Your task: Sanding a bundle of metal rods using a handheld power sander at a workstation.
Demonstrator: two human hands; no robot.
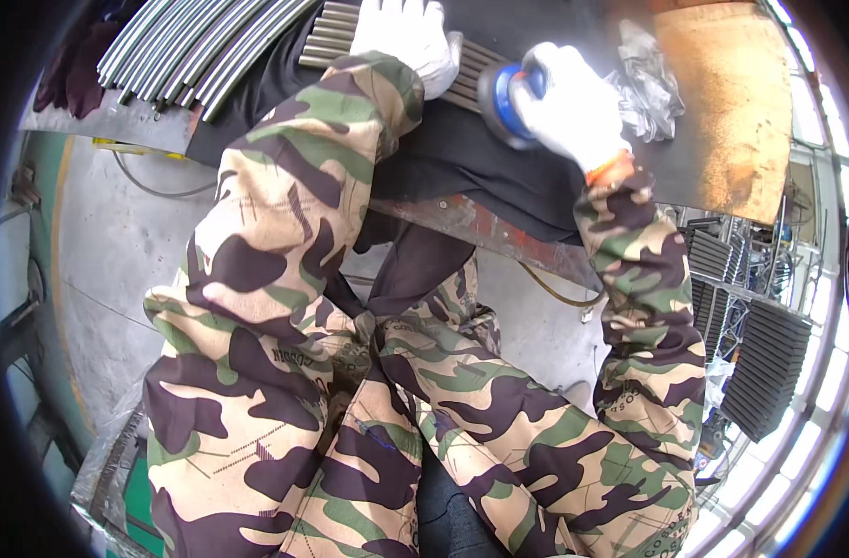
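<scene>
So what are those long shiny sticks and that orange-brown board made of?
The sticks look like bare metal rods, probably steel: silvery grey with bright streaks. The board looks like a rusty metal sheet, judging by its rough orange-brown patches, though it could be something else.

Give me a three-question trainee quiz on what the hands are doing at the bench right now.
1. True or false: the left hand rests flat on the short row of metal rods.
2. The right hand grips: A) a round blue and grey tool, B) a hammer, C) a paintbrush.
3. Fill in: the crumpled clear plastic lies on the person's ____ side of the right hand.

Key
1. True: the gloved palm lies on them.
2. A
3. right, beside the rusty plate.
</scene>
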